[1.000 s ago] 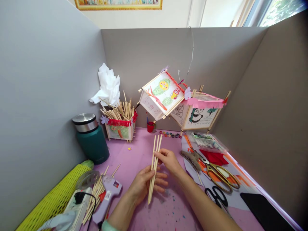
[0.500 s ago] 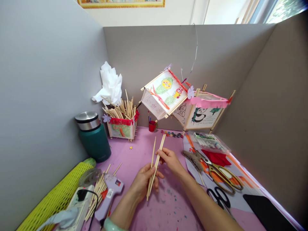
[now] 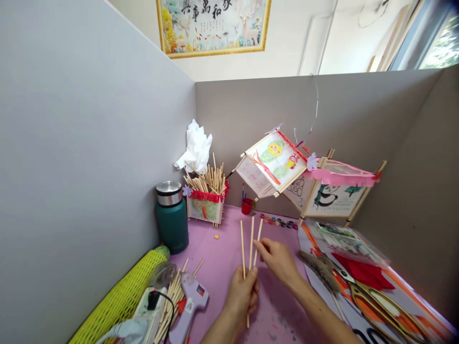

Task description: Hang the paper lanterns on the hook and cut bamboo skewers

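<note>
Three thin wooden sticks [image 3: 251,241] stand fanned out above the purple tabletop [image 3: 225,253]. My left hand [image 3: 240,294] is closed around their lower parts, and one stick end pokes out below it. With thumb and fingers, my right hand [image 3: 276,258] pinches the rightmost stick [image 3: 257,242] partway up. To the left of my left hand lie a lilac glue gun [image 3: 193,296] and a pile of loose wooden sticks [image 3: 172,296]. A feathery brown plume [image 3: 319,272] lies to the right of my right hand.
At the back stand a stick-filled paper box [image 3: 205,209], a small red cup [image 3: 247,206] and paper lanterns [image 3: 272,160]. A green bottle [image 3: 172,222] and a power strip [image 3: 150,310] are left. Gold-handled scissors [image 3: 380,306] lie right. Grey partitions [image 3: 251,105] enclose the table.
The view has tilted upward and shifted left. Formerly two sticks lay close together beside a third; now all three are spread apart and more upright. My right hand pinches only the rightmost one.
</note>
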The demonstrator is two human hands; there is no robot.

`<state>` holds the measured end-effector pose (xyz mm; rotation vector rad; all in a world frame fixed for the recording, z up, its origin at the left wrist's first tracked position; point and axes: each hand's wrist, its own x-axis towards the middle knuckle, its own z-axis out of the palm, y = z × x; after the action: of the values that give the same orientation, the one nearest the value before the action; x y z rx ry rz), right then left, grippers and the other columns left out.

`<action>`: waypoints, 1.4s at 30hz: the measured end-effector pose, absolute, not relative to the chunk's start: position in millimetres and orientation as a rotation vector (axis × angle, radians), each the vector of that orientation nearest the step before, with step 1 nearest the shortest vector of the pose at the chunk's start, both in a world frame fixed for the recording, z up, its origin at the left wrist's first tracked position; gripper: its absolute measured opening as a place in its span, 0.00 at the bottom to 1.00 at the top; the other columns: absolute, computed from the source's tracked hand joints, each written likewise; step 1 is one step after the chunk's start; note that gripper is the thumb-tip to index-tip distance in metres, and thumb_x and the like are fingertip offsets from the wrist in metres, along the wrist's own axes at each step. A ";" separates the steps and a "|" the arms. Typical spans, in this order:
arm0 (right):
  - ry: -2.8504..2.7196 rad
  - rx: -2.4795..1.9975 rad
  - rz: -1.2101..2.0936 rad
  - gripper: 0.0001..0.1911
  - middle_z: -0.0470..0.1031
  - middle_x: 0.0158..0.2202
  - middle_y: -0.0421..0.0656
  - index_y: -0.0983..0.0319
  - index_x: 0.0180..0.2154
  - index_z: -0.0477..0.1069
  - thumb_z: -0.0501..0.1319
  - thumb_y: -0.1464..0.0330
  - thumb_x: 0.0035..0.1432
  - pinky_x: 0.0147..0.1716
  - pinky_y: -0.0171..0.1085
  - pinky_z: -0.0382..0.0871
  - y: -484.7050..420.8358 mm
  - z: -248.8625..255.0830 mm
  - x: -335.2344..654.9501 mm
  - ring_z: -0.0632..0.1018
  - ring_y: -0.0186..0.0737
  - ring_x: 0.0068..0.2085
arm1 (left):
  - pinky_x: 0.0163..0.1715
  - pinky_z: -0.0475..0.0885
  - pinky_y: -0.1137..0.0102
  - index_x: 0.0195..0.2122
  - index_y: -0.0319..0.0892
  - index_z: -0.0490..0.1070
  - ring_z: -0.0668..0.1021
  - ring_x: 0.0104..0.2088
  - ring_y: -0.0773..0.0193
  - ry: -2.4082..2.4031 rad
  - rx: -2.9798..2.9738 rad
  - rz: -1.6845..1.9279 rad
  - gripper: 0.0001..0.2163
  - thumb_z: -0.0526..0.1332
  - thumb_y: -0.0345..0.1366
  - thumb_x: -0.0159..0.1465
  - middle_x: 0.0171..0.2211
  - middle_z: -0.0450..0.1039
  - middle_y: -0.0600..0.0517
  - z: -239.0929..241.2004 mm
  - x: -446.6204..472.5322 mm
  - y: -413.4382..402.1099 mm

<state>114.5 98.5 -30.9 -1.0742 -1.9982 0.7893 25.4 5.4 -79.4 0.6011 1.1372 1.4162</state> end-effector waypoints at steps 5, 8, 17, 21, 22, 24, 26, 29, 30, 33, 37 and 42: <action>-2.096 -0.957 0.136 0.17 0.74 0.26 0.44 0.61 0.28 0.70 0.52 0.57 0.59 0.29 0.35 0.55 103.3 29.4 74.4 0.72 0.39 0.28 | 0.09 0.39 0.77 0.27 0.45 0.52 0.50 0.09 0.78 1.123 0.433 1.421 0.21 0.57 0.57 0.52 0.14 0.56 0.63 -78.7 22.0 7.7; -2.221 -0.806 0.124 0.15 0.75 0.35 0.45 0.60 0.34 0.71 0.50 0.59 0.61 0.36 0.34 0.58 119.1 69.2 24.6 0.74 0.40 0.38 | 0.09 0.40 0.77 0.27 0.45 0.53 0.51 0.08 0.78 1.091 0.330 1.443 0.21 0.52 0.60 0.53 0.14 0.58 0.62 -77.3 21.0 9.9; -2.208 -1.041 0.182 0.18 0.76 0.39 0.49 0.63 0.46 0.69 0.53 0.61 0.58 0.34 0.35 0.63 199.1 116.4 -106.3 0.76 0.43 0.39 | 0.10 0.34 0.75 0.28 0.45 0.55 0.47 0.07 0.78 1.078 0.445 1.472 0.20 0.55 0.58 0.51 0.11 0.55 0.63 -88.2 15.9 23.8; -2.189 -1.074 0.116 0.17 0.76 0.40 0.46 0.59 0.42 0.71 0.47 0.61 0.62 0.35 0.35 0.63 203.2 121.8 -112.9 0.76 0.42 0.41 | 0.10 0.36 0.75 0.28 0.42 0.60 0.50 0.08 0.77 1.060 0.485 1.493 0.22 0.56 0.58 0.50 0.09 0.53 0.62 -94.6 15.1 29.4; -2.175 -1.076 0.088 0.19 0.76 0.41 0.46 0.59 0.44 0.71 0.44 0.61 0.63 0.36 0.35 0.63 203.3 124.6 -110.7 0.75 0.42 0.42 | 0.10 0.36 0.75 0.28 0.42 0.61 0.50 0.07 0.77 1.046 0.490 1.490 0.22 0.56 0.58 0.50 0.09 0.53 0.62 -95.4 15.3 29.8; -2.155 -1.078 0.030 0.21 0.75 0.44 0.46 0.57 0.48 0.68 0.42 0.60 0.64 0.38 0.35 0.62 204.0 132.0 -104.4 0.74 0.42 0.45 | 0.10 0.34 0.75 0.27 0.42 0.61 0.48 0.07 0.78 1.023 0.486 1.476 0.22 0.56 0.58 0.50 0.09 0.54 0.62 -95.9 16.1 29.4; -2.165 -1.090 -0.017 0.21 0.75 0.44 0.48 0.59 0.47 0.69 0.43 0.59 0.64 0.39 0.36 0.62 205.0 140.0 -98.0 0.74 0.43 0.45 | 0.09 0.33 0.75 0.27 0.43 0.61 0.46 0.06 0.78 1.012 0.461 1.464 0.21 0.55 0.59 0.50 0.10 0.54 0.63 -95.4 17.3 28.5; -2.207 -1.116 -0.076 0.21 0.76 0.41 0.54 0.64 0.42 0.73 0.48 0.58 0.61 0.39 0.39 0.63 202.3 148.1 -93.5 0.75 0.48 0.44 | 0.08 0.32 0.75 0.27 0.43 0.61 0.45 0.06 0.78 1.023 0.437 1.476 0.22 0.55 0.59 0.48 0.09 0.53 0.63 -94.3 18.8 27.6; -2.220 -1.113 -0.095 0.22 0.75 0.41 0.55 0.65 0.42 0.73 0.47 0.58 0.61 0.39 0.40 0.63 199.6 148.6 -94.1 0.75 0.49 0.44 | 0.08 0.32 0.75 0.27 0.43 0.61 0.45 0.06 0.78 1.024 0.436 1.481 0.22 0.55 0.59 0.48 0.09 0.53 0.63 -94.0 18.9 27.5; -2.286 -1.044 -0.138 0.23 0.75 0.41 0.54 0.63 0.42 0.72 0.45 0.57 0.63 0.41 0.41 0.63 187.1 142.4 -102.6 0.74 0.48 0.45 | 0.08 0.34 0.75 0.27 0.43 0.61 0.47 0.06 0.78 1.014 0.453 1.477 0.21 0.55 0.58 0.50 0.09 0.54 0.63 -93.9 17.7 27.3; -2.410 -0.935 -0.136 0.16 0.76 0.42 0.47 0.59 0.39 0.73 0.53 0.57 0.59 0.39 0.37 0.64 173.7 124.7 -119.4 0.75 0.45 0.43 | 0.08 0.35 0.75 0.27 0.42 0.62 0.49 0.06 0.77 1.022 0.505 1.469 0.21 0.56 0.57 0.50 0.10 0.55 0.62 -97.2 14.6 28.6; -2.406 -0.919 -0.114 0.17 0.75 0.42 0.49 0.60 0.44 0.68 0.46 0.61 0.63 0.38 0.39 0.64 181.0 121.2 -123.3 0.75 0.47 0.43 | 0.09 0.37 0.75 0.26 0.42 0.62 0.50 0.06 0.76 1.043 0.516 1.463 0.21 0.55 0.58 0.50 0.09 0.56 0.61 -101.9 14.7 32.2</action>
<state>-123.3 181.0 121.2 -0.9189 -2.4064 -0.1137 14.7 32.2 -101.9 0.5158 1.0429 1.4630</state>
